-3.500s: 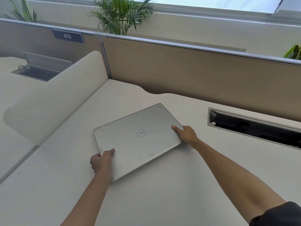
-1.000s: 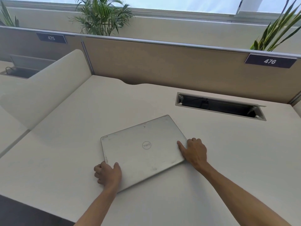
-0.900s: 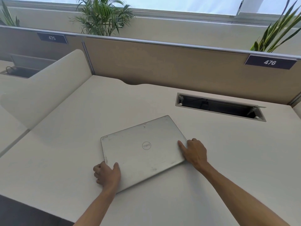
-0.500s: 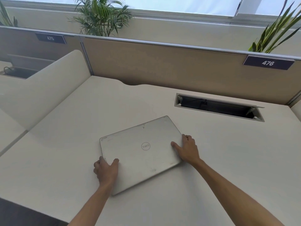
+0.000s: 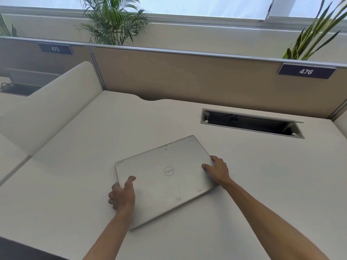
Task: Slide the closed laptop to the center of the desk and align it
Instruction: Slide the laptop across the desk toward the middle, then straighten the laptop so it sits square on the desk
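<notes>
Silver laptop (image 5: 165,177) askew between left hand (image 5: 122,195) and right hand (image 5: 217,170)

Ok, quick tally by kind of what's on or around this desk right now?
Laptops: 1, closed silver laptop, held by the left hand and right hand
Number signs: 2, the 475 sign and the 476 sign
Open cable slots in this desk: 1, cable slot
Potted plants behind the partition: 3, plant, plant, plant
Total: 7
</notes>
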`<state>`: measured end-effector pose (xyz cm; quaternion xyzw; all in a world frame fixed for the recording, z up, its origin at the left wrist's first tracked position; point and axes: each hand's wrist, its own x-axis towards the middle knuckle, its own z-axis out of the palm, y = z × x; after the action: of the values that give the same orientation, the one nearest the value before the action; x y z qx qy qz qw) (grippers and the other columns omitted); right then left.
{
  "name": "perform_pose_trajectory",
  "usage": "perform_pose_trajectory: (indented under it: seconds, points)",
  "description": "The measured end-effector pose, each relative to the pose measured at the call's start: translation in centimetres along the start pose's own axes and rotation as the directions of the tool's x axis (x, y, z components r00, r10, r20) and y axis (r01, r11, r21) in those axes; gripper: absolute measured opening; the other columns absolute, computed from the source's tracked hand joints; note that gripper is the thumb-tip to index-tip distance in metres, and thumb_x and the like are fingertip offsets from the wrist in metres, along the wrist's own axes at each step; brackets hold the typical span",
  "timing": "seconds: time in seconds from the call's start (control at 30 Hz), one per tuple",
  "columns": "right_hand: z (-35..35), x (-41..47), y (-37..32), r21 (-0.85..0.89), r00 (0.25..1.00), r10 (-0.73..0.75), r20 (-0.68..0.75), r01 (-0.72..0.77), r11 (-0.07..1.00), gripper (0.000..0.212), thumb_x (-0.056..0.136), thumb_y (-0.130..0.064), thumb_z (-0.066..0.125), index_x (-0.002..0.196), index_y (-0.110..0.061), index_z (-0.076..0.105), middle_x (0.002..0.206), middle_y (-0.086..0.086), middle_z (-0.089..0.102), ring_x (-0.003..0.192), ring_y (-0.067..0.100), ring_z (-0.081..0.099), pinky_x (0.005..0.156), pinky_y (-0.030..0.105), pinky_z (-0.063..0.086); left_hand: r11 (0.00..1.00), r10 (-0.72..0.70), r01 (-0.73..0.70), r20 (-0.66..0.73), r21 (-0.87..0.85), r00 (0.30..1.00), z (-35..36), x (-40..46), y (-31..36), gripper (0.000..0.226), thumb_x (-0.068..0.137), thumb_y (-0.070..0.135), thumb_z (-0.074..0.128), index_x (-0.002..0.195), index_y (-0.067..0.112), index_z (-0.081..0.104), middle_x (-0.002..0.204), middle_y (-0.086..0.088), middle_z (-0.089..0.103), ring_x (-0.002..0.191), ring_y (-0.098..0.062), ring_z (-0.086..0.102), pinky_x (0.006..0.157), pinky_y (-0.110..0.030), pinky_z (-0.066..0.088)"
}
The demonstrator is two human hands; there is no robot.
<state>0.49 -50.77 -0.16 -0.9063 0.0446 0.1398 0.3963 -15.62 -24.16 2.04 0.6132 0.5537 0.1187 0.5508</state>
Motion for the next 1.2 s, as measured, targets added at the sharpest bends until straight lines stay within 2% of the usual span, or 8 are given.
perform_pose_trajectory:
  seconds: [0.17,0.37,0.5,0.67,0.83,1.03,1.13,1.2]
  points:
    - [0.0,-1.3,0.4,0.043,1.000,0.017,-0.016,-0.016,0.999,0.053,0.085,-0.032,0.068,0.133,-0.014,0.056,0.129,0.012,0.060,0.122,0.033,0.053,0.103,0.046,0.044,0.998,-0.001,0.002,0.026,-0.056,1.000,-0.2,0.7,0.7,0.080,0.056,0.054,0.055,0.119,0.006,0.061,0.127,-0.023,0.055,0.123,-0.040,0.042,0.105,-0.050,0.034]
    - [-0.3,-2.8,0.8,0.072,0.997,0.059,-0.055,-0.055,0.996,0.053,0.084,-0.032,0.068,0.132,-0.012,0.056,0.127,0.012,0.061,0.119,0.033,0.054,0.101,0.045,0.045,0.999,0.042,-0.041,0.113,-0.006,0.993,0.1,2.2,1.6,0.087,0.053,0.056,0.058,0.117,-0.003,0.060,0.124,-0.029,0.058,0.119,-0.044,0.048,0.094,-0.049,0.038]
    - [-0.3,-3.9,1.1,0.092,0.989,0.099,-0.106,-0.089,0.992,0.053,0.085,-0.032,0.067,0.132,-0.011,0.055,0.126,0.014,0.060,0.119,0.035,0.053,0.100,0.047,0.045,0.996,0.087,-0.087,0.162,-0.009,0.983,0.6,2.9,2.4,0.068,0.050,0.055,0.060,0.098,0.007,0.065,0.105,-0.017,0.062,0.111,-0.038,0.050,0.096,-0.050,0.042]
    - [-0.1,-5.6,1.6,0.101,0.974,0.152,-0.166,-0.136,0.986,0.058,0.088,-0.033,0.064,0.139,-0.010,0.048,0.135,0.016,0.055,0.127,0.037,0.046,0.104,0.049,0.041,0.993,0.108,-0.113,0.178,0.018,0.978,1.9,3.2,3.0,0.075,0.052,0.058,0.056,0.104,0.005,0.065,0.109,-0.021,0.063,0.113,-0.039,0.050,0.096,-0.051,0.042]
    - [-0.3,-6.6,2.0,0.130,0.955,0.206,-0.215,-0.181,0.975,0.059,0.089,-0.032,0.064,0.142,-0.010,0.046,0.137,0.016,0.052,0.129,0.037,0.043,0.105,0.048,0.040,0.990,0.124,-0.134,0.214,0.037,0.969,3.0,3.5,3.7,0.069,0.055,0.058,0.056,0.104,0.010,0.065,0.107,-0.014,0.060,0.113,-0.036,0.048,0.098,-0.049,0.039]
    - [-0.4,-7.7,2.4,0.167,0.926,0.272,-0.263,-0.234,0.958,0.063,0.091,-0.031,0.064,0.145,-0.009,0.041,0.142,0.018,0.048,0.133,0.037,0.039,0.108,0.047,0.037,0.983,0.159,-0.178,0.290,0.042,0.944,4.1,3.5,4.9,0.044,0.056,0.059,0.057,0.079,0.022,0.058,0.099,-0.010,0.057,0.103,-0.032,0.047,0.087,-0.043,0.038]
    - [-0.3,-8.1,2.6,0.177,0.909,0.297,-0.293,-0.254,0.951,0.063,0.091,-0.032,0.063,0.145,-0.009,0.041,0.143,0.018,0.047,0.134,0.037,0.039,0.108,0.048,0.037,0.974,0.189,-0.219,0.321,0.058,0.928,4.9,3.8,5.5,0.033,0.059,0.059,0.055,0.068,0.027,0.054,0.097,-0.010,0.057,0.099,-0.033,0.048,0.097,-0.049,0.040]
    - [-0.2,-8.4,2.7,0.188,0.897,0.311,-0.314,-0.262,0.946,0.063,0.092,-0.032,0.063,0.145,-0.008,0.041,0.143,0.018,0.047,0.134,0.037,0.039,0.108,0.048,0.036,0.969,0.206,-0.241,0.338,0.064,0.918,5.5,4.0,5.7,0.033,0.062,0.060,0.054,0.069,0.028,0.054,0.098,-0.010,0.057,0.099,-0.032,0.048,0.100,-0.051,0.039]
